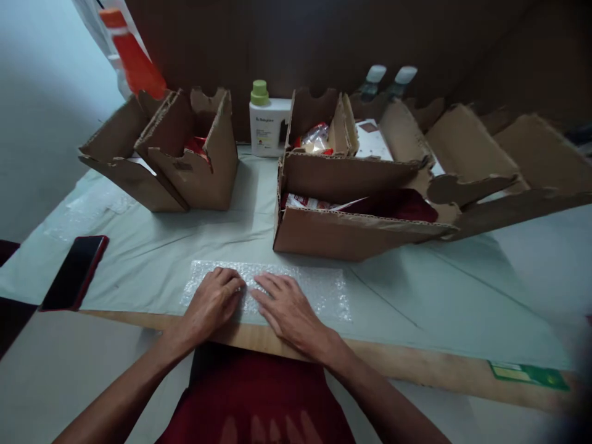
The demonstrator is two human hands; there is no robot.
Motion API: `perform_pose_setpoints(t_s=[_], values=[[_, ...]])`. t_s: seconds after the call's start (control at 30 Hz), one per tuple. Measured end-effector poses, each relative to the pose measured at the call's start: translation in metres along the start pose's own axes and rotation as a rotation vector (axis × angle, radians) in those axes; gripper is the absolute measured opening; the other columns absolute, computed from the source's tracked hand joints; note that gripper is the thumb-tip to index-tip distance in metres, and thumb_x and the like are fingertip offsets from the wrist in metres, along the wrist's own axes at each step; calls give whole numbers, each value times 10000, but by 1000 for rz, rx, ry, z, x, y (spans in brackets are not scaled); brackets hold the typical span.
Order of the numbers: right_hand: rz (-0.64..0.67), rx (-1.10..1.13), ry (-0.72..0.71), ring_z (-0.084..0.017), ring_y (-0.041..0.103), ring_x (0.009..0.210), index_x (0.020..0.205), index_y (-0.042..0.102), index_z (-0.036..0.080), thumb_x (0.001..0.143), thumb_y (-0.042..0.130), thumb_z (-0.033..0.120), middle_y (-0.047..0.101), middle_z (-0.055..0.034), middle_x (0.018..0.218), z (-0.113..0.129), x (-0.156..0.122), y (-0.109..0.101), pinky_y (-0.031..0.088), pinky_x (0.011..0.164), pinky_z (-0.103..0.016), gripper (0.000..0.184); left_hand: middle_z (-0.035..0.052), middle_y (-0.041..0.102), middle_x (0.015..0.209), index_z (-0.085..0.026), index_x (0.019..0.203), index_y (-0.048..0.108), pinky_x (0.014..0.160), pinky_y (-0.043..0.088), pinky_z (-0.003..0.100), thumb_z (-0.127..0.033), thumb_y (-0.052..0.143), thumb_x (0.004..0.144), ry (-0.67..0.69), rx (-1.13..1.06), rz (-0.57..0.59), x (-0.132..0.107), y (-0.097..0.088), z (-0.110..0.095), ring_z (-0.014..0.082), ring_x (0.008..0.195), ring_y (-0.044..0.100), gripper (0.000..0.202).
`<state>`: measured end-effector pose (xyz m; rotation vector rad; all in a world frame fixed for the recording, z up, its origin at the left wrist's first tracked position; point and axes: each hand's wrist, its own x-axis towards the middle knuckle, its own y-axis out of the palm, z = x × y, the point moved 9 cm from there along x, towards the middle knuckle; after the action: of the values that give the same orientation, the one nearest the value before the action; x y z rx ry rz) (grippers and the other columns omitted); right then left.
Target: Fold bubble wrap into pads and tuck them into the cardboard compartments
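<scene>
On my head view, I see bubble wrap (pixel 320 287) flat at six o'clock. The left hand (pixel 217 296) rests on it, fingers bunched; whether they pinch it, I cannot tell. The right hand (pixel 285 306) lies there too, fingers slightly apart. A phone (pixel 74 272) lies leftward, near nine o'clock.

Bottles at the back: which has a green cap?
The white handled bottle, between cardboard boxes. The red bottle has an orange cap; the two rightmost bottles, white ones.
</scene>
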<state>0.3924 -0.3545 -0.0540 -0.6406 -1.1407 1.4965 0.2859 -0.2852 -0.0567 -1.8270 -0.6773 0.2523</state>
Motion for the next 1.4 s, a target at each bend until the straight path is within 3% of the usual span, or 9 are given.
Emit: perform_pose_setpoints(t_s=[0.17,0.3,0.57,0.77,0.9,1.0,1.1,1.23,1.4], values=[[-161,-225,371,-340,632,1201,1232,714,221,1023,464,317,707,-131,1314,-103,-103,-49,485,937,-526,340,94,695,1100,-219,1116,706,868,537,414,-110,530,914,5,-117,-16,-7,0,9,253,995,617,289],[-315,-372,497,-317,679,1062,1137,721,160,1038,418,376,757,-148,1144,-133,-149,-94,492,888,-463,385,101,670,1156,-241,1143,679,924,536,426,-202,513,967,-87,-76,-152,-20,-25,25,266,1070,622,245],[-215,-350,464,-320,650,896,970,743,170,965,473,382,746,-161,1031,-126,-72,-59,489,771,-447,343,119,641,1003,-205,1004,682,900,518,482,-449,615,876,-605,259,-182,-65,-41,91,333,988,599,284],[-307,213,639,-186,688,690,1072,701,212,905,587,403,750,-52,858,-100,-117,-66,559,659,-302,279,49,696,909,-236,859,629,776,512,356,-285,553,842,-565,38,-214,-53,-52,91,244,837,658,93],[-110,648,676,-197,750,917,1482,542,219,928,615,429,774,-78,1032,-43,-130,-32,601,776,-281,597,46,706,828,-226,900,645,767,482,347,-243,530,892,-375,218,-226,6,-84,80,239,794,654,117],[24,854,615,-237,703,1143,1405,644,230,953,585,412,742,-114,1238,-4,-110,4,560,966,-339,490,100,734,923,-184,957,679,862,497,399,-147,522,896,-110,300,-173,75,-80,58,262,908,663,172],[92,956,616,-212,713,858,1255,741,219,949,575,443,769,-103,1079,12,-92,32,576,796,-336,414,169,663,1307,-150,1214,662,1045,457,507,-108,590,856,31,251,-149,106,-68,44,329,1244,580,368],[95,1132,724,-149,576,635,1219,735,213,904,650,507,706,-40,820,9,-87,42,488,626,-285,439,140,639,1355,-195,1262,650,1088,447,574,-74,514,858,80,-121,-152,42,-66,31,309,1295,558,443],[29,1448,709,-154,627,729,1221,700,231,898,664,604,675,-9,755,6,-61,29,501,750,-288,495,130,567,1484,-294,1538,435,1123,458,569,-432,688,875,24,-759,104,-68,-52,-7,345,1385,511,722]])
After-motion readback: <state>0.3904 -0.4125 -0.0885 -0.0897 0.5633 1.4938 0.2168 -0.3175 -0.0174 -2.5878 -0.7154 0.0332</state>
